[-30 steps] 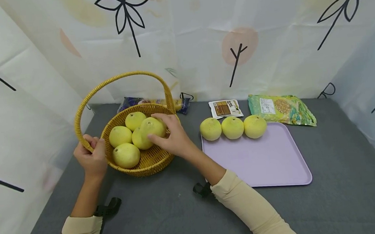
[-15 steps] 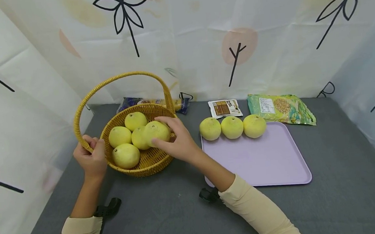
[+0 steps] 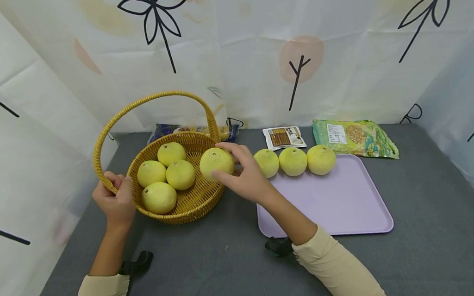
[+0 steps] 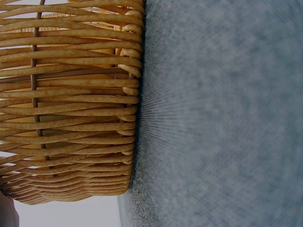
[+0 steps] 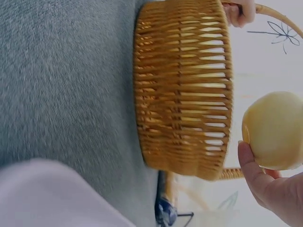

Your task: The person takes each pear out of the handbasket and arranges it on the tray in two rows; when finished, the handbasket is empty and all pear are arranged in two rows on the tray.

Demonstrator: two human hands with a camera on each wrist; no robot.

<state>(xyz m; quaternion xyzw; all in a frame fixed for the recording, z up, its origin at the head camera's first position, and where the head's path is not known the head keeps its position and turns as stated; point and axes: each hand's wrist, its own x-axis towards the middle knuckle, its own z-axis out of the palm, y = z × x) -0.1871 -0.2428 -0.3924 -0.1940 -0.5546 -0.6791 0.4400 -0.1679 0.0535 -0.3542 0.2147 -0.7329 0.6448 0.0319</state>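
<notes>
My left hand (image 3: 115,198) grips the base of the handle of a yellow wicker basket (image 3: 196,211). Several round yellow-green grapefruits (image 3: 159,197) lie inside, mostly on the left. Between thumb and fingers, my right hand (image 3: 247,175) holds another grapefruit (image 3: 216,163) above the basket's right rim. The right wrist view shows this held grapefruit (image 5: 274,130) raised off the basket's side. A lilac tray (image 3: 325,201) lies on the right, with three grapefruits (image 3: 293,161) in a row along its far edge; my right hand partly covers the leftmost one.
Behind the basket lies a blue and yellow packet (image 3: 164,129). A small white and brown packet (image 3: 284,138) and a green bag (image 3: 355,137) lie beyond the tray. All stand on a grey tabletop (image 3: 213,270), with a patterned white curtain (image 3: 253,91) behind.
My right hand has lifted its grapefruit from among the others and carried it right, to the basket's rim. My left hand stays on the handle.
</notes>
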